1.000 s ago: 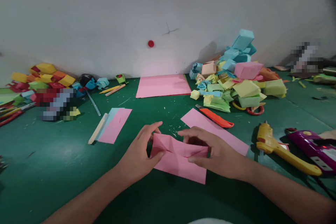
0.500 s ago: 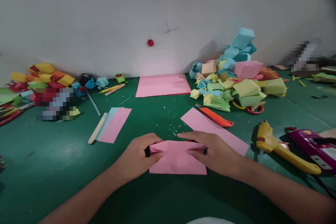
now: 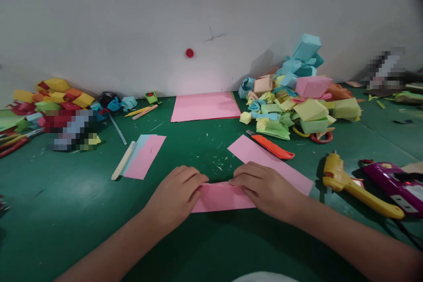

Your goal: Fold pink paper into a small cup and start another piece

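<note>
"What does each grip have?"

"The person's left hand (image 3: 178, 194) pinches the left part of a folded, rectangular pink paper sheet (image 3: 221, 198), and the right hand (image 3: 269, 189) pinches the right part. Both sets of fingers are curled in along the far, creased edge. How the thumbs sit is hard to tell."

"And where is that sheet?"

"Between the two hands, over the near middle of the green, scuffed table (image 3: 82, 220)."

"What lies closest to it?"

"Beyond the right hand, a flat, long pink paper strip (image 3: 277, 165) lies slantwise, with an orange-red ridged cutter (image 3: 272, 147) along its far edge. Off to the left, a flat, pale wooden stick (image 3: 123, 161) lies beside a light-blue paper piece (image 3: 135, 154), which a small pink paper piece (image 3: 145, 158) partly covers."

"Farther right?"

"A yellow glue gun (image 3: 361, 189), then a glossy purple device (image 3: 393, 180) at the picture's edge."

"At the back?"

"Large pink paper sheets (image 3: 205, 106) lie by the grey-white wall (image 3: 132, 22). To their right rises a heap of pastel folded-paper blocks (image 3: 309, 112); well to their left sits a heap of yellow, orange and red folded-paper pieces (image 3: 57, 97)."
</note>
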Demonstrator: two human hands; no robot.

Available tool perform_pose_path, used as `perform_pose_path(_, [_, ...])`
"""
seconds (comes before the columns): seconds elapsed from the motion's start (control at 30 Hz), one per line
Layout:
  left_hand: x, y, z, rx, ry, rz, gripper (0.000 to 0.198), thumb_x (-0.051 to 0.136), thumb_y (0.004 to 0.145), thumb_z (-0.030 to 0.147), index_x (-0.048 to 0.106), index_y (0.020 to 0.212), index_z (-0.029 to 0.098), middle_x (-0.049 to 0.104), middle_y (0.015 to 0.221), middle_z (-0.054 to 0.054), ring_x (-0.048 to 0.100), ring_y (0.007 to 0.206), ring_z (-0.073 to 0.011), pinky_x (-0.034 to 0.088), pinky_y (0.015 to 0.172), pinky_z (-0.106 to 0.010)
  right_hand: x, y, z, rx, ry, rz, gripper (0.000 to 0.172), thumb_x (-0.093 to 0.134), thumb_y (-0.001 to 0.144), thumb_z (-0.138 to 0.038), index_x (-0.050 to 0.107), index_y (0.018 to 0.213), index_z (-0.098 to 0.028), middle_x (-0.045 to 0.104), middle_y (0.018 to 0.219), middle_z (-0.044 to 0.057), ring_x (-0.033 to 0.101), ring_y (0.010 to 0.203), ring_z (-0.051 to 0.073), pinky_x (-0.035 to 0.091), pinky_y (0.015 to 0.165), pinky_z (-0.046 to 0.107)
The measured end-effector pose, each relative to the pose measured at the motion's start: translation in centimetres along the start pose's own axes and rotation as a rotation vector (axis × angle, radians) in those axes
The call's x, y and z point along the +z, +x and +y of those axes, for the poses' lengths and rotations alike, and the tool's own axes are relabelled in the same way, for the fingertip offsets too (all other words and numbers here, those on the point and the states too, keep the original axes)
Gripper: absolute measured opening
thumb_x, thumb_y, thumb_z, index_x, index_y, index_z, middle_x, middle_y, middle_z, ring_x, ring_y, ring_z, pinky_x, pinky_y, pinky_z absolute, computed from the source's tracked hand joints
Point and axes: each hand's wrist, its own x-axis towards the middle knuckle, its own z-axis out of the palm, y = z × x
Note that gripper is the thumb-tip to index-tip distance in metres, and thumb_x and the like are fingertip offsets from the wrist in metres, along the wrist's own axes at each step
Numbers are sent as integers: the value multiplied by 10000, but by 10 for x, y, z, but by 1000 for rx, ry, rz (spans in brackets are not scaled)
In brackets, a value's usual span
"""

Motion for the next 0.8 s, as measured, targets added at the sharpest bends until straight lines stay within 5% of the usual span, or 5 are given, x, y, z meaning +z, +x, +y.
perform_pose_path(0.2, [1, -1, 15, 54, 29, -64, 229, 573, 933, 247, 647, 1129, 156, 687, 1058, -96, 611, 937, -265, 487, 845, -442, 3, -1, -2, -12, -39, -4, 305, 391, 957, -42, 660, 999, -180, 684, 1006, 93, 607, 879, 213, 538, 784, 363])
perform_pose_path(0.33, [-1, -2, 20, 93, 19, -88, 457, 701, 868, 420, 620, 1213, 130, 682, 1130, -119, 614, 981, -297, 489, 872, -476, 5, 0, -2, -13, -62, 26, 305, 386, 950, -32, 657, 950, -171, 683, 970, 92, 596, 853, 211, 529, 761, 359])
perform_pose_path(0.47, [-1, -2, 22, 79, 56, -106, 471, 716, 867, 372, 601, 1253, 127, 679, 1167, -117, 618, 1014, -295, 497, 894, -474, 5, 1, -3, -10, -57, 78, 292, 400, 936, -27, 658, 937, -163, 698, 953, 91, 615, 841, 211, 541, 740, 355])
perform_pose_path(0.8, [9, 0, 20, 157, 201, 16, 343, 572, 968, 264, 602, 1250, 71, 679, 1196, -154, 624, 1084, -300, 509, 934, -465, 9, -5, -10, -43, -150, 25, 341, 472, 946, -67, 667, 1225, -96, 730, 1194, 128, 659, 1077, 255, 557, 961, 438])
